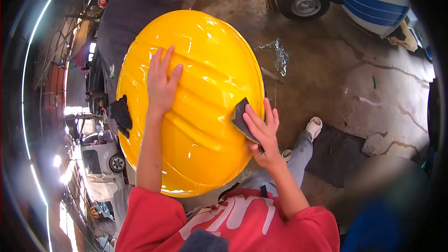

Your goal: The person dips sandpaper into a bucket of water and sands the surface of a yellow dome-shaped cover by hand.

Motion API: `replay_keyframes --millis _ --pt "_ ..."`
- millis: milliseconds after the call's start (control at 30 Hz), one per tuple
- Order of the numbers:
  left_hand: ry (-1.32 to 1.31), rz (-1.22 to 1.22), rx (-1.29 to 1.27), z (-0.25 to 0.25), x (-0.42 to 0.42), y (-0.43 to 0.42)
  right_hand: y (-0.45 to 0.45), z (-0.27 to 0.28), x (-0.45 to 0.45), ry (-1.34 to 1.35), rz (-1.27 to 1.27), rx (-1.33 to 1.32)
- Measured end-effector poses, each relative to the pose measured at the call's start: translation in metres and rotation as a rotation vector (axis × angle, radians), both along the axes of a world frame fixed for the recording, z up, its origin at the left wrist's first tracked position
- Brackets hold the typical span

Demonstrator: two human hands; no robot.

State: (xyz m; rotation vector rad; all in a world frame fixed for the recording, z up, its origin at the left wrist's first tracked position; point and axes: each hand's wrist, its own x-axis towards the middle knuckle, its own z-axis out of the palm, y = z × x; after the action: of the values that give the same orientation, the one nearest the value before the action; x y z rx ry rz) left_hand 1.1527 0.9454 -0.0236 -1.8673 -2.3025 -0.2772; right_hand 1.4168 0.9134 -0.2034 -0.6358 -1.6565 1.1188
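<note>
A glossy yellow car hood (205, 79) with raised ridges fills the middle of the view. My left hand (162, 81) lies on its upper left part, palm down with the fingers spread, holding nothing. At the hood's right edge, my right hand (265, 133) grips a dark grey sheet of sandpaper (241, 116). The fingers press the sheet against the yellow surface, and the thumb is bent toward the near side. A crumpled black cloth or glove (121, 115) rests on the left rim of the hood.
A dark cover (123, 18) spreads beyond the hood. A white and blue vehicle (371, 0) and a wheel (305, 7) stand at the upper right. On the concrete floor lies a dark mat (336, 154), near my sandalled foot (314, 127). Another vehicle (100, 154) is at the left.
</note>
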Motion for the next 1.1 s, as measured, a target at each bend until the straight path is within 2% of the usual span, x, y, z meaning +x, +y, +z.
replay_keyframes --millis 200,300,400,467,500,600,667,733,800,867,967,1000,1067,1100 --pt "0.013 0.006 -0.043 0.003 0.005 0.001 0.066 0.053 -0.006 -0.21 0.177 0.323" --pt "-0.011 0.015 -0.043 0.002 0.008 0.001 0.035 -0.002 0.012 -0.112 0.18 0.193" --pt "0.006 0.03 -0.06 0.003 0.01 0.0 0.045 0.009 0.004 -0.044 0.162 0.132" --pt "0.008 0.018 -0.045 0.004 0.011 -0.002 0.075 0.05 -0.013 -0.222 0.167 0.347" --pt "0.014 0.029 -0.048 0.004 0.011 -0.003 0.081 0.058 -0.02 -0.219 0.17 0.395" --pt "0.009 0.028 -0.051 0.004 0.011 -0.004 0.065 0.037 0.001 -0.215 0.198 0.334" --pt "0.036 0.042 -0.06 0.002 0.014 -0.002 0.042 -0.004 0.016 -0.212 0.168 0.333" --pt "0.034 0.039 -0.037 0.001 0.013 -0.001 0.026 -0.025 0.02 -0.146 0.108 0.222" --pt "0.034 0.021 -0.036 -0.001 0.01 -0.001 0.049 0.021 0.005 -0.174 0.104 0.25" --pt "0.037 0.014 -0.024 -0.001 0.005 -0.002 0.065 0.065 -0.012 -0.325 0.109 0.426" --pt "0.032 -0.006 -0.024 -0.001 0.002 -0.002 0.053 0.056 -0.008 -0.287 0.161 0.342" --pt "0.023 -0.014 -0.022 -0.003 0.002 -0.002 0.037 0.036 -0.003 -0.298 0.154 0.342" --pt "0.055 0.001 -0.019 -0.004 0.001 0.0 -0.003 -0.014 0.014 -0.09 0.06 0.057" --pt "0.05 -0.001 -0.017 -0.004 -0.001 0.0 -0.004 -0.015 0.014 -0.095 0.058 0.058"
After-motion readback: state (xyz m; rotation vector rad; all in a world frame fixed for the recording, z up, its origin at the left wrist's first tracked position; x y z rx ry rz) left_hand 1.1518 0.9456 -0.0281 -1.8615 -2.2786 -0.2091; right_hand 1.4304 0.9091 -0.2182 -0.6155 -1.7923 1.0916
